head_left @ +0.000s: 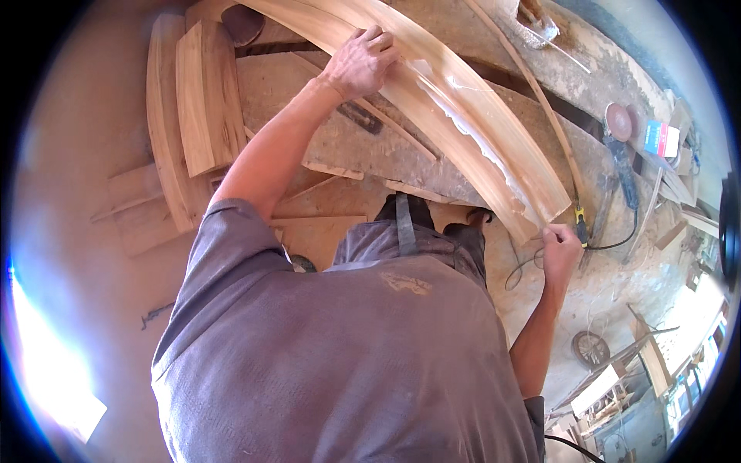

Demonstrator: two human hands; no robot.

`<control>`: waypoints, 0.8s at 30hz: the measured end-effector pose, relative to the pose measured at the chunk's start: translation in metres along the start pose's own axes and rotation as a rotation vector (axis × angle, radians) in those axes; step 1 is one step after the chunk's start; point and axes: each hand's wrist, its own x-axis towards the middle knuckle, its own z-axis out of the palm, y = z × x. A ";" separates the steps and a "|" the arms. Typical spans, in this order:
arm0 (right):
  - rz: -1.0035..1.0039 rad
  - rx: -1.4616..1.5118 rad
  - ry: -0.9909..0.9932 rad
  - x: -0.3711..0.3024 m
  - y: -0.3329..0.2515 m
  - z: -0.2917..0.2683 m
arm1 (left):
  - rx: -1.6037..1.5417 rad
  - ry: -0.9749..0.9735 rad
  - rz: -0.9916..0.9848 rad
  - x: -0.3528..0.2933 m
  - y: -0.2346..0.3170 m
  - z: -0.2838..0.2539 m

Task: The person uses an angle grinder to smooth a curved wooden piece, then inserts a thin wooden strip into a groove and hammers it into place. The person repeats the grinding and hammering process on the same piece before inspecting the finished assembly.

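Observation:
A long, pale wooden board (494, 147) lies slantwise across the workbench, and the bench bends strongly toward the picture's rim. White glue-like paste (463, 122) runs in an uneven strip along its length. My left hand (363, 62) is on the board's near side, its fingers curled over the wood. At the board's right end, my right hand (562, 248) is closed in a pinch against the corner. Whatever sits between its fingertips is too small to make out.
Wood pieces (204, 100) stand at the left. On the bench's right side are an angle grinder (620, 154) with its cord, a thin wooden strip (540, 92) and a yellow-and-black tool (580, 224). A wheel (590, 349) and scrap wood lie on the floor, lower right.

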 end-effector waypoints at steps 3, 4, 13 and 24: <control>-0.211 -0.123 0.083 0.009 -0.048 -0.002 | -0.017 0.027 -0.002 -0.002 0.002 -0.001; -0.268 -0.098 0.121 0.013 -0.074 0.004 | -0.040 0.051 0.007 -0.003 0.002 -0.001; -0.719 0.000 -0.018 0.072 -0.258 0.128 | -0.129 0.087 0.149 0.023 0.013 -0.036; -0.575 -0.070 0.048 0.075 -0.292 0.154 | -0.069 0.077 -0.007 0.022 0.027 -0.032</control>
